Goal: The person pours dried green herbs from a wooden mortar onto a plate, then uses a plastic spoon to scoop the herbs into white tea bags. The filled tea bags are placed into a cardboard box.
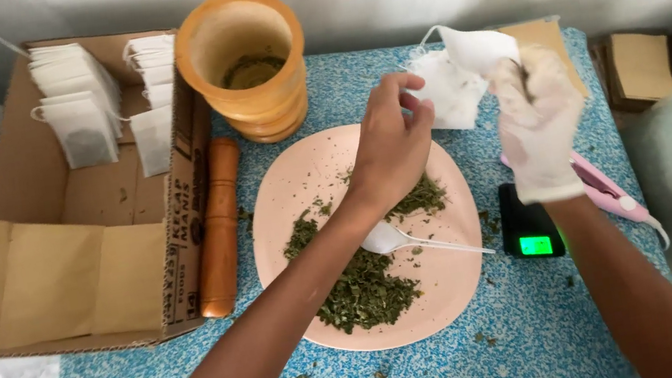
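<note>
My left hand (391, 142), bare, hovers over the pink plate (298, 177) and pinches the edge of a small white filter bag (451, 90). My right hand (535, 126), in a white glove, holds the same bag's upper end (477, 48) above the table. Dried green leaves (366, 292) lie heaped on the plate, and a white plastic spoon (416, 241) rests among them. Beneath my right wrist sits a small black scale (529, 230) with a lit green screen.
A wooden mortar (244, 64) stands at the back, its pestle (218, 230) lying against a cardboard box (25, 211) of filled white bags (78, 122) and brown paper. A pink sealer tool (611, 195) lies right of the scale. A brown packet (642, 66) sits far right.
</note>
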